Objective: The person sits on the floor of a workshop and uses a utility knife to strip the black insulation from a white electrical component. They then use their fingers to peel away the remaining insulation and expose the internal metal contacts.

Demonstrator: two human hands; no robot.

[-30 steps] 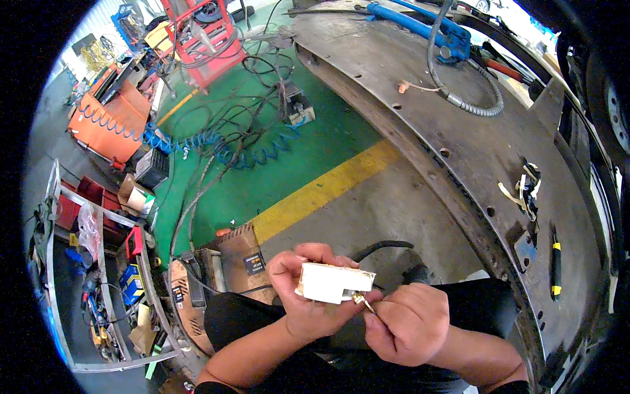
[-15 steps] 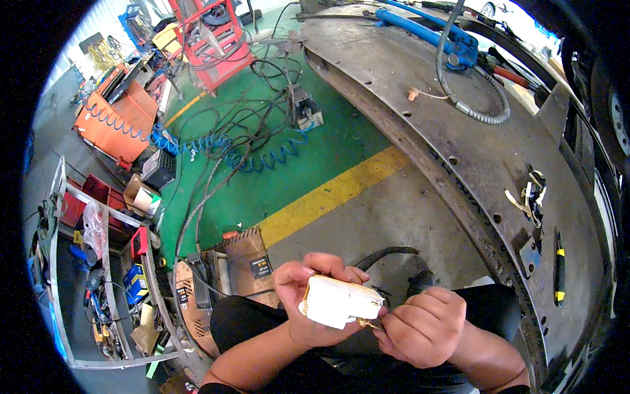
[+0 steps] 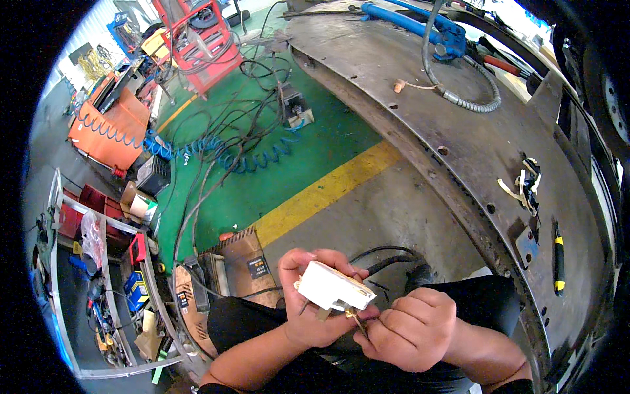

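Note:
My left hand (image 3: pixel 314 325) is wrapped round a white block-shaped piece (image 3: pixel 335 287) with yellowish, ragged edges, held above my lap. My right hand (image 3: pixel 410 328) is closed just to its right, pinching a thin metal tool (image 3: pixel 358 324) whose kind I cannot make out. The tool's far end meets a brownish-gold bit at the lower corner of the white piece. Most of the tool is hidden inside my right fist. On the metal bench to my right lie a black and yellow utility knife (image 3: pixel 558 266) and a small heap of black and white strips (image 3: pixel 525 185).
A metal bench (image 3: pixel 420 125) with holes along its edge curves down my right side, bearing a blue hydraulic cylinder (image 3: pixel 407 23) and a hose. Cables (image 3: pixel 243 141) tangle on the green floor. A tool cart (image 3: pixel 118 364) stands at left, a red machine (image 3: pixel 203 52) farther back.
The white piece has tilted, its right end turning downward. My right hand has shifted slightly left and down, and more of the thin tool shows. The whole view has shifted a little.

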